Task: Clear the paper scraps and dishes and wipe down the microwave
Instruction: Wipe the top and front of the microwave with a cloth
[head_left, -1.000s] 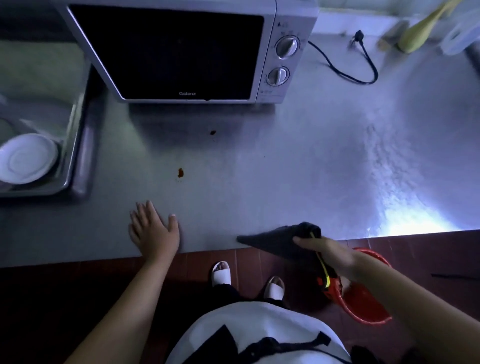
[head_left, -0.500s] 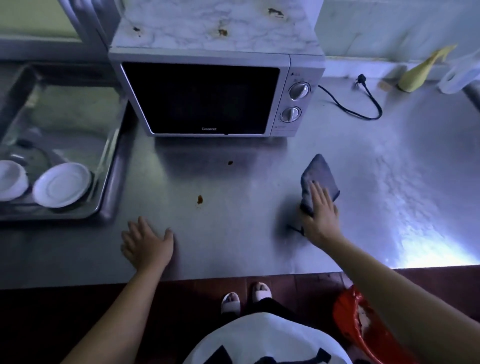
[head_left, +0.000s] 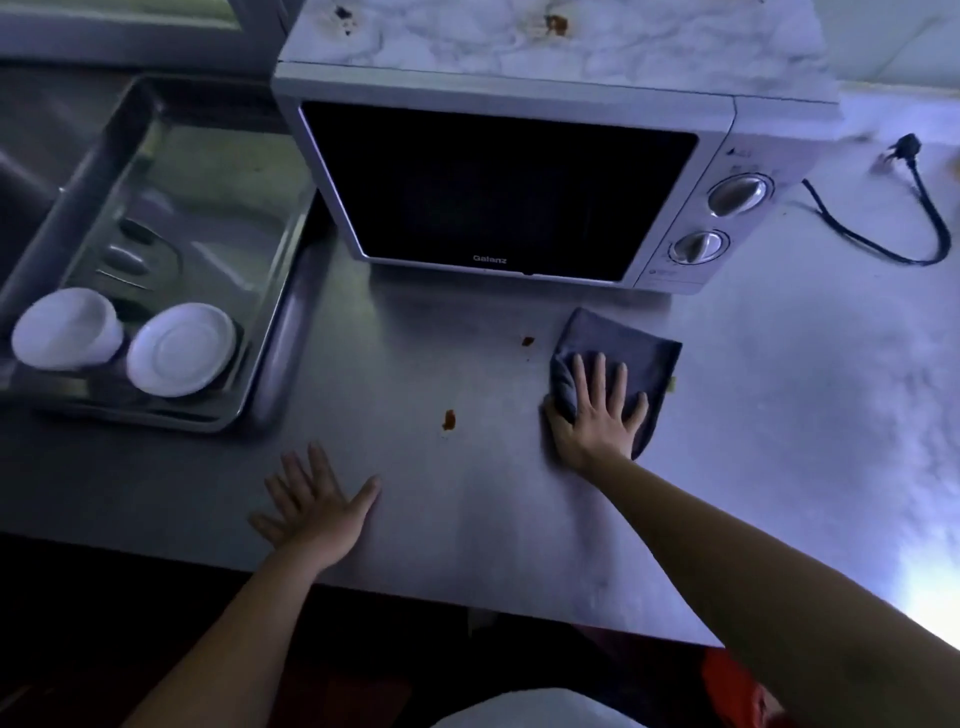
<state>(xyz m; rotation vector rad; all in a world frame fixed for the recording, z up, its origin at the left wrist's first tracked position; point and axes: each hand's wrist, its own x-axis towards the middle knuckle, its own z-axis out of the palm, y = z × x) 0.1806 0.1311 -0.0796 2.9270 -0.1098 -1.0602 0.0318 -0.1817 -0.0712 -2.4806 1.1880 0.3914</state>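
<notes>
The right hand lay flat and open on a dark cloth, with its fingers straight and spread, pressing the cloth down on the tabletop. The cloth sat near the middle of the tabletop, just in front of the microwave at the back edge. The left hand was open too and rested flat near the front edge, holding nothing. Two brown spots were on the tabletop between the hands, one of them just beside the cloth. A white bowl and a white plate sat in a metal tray at the left side, so the dishes looked put away. The top of the microwave had brown marks on it and looked not yet wiped. From here, a light push could smear the spots into long streaks and not lift them. The cloth could bunch up under the palm, since no fingers gripped it. A far push could bump the microwave. The loose black cord lay near the back right corner, and a wide swipe could drag it.
</notes>
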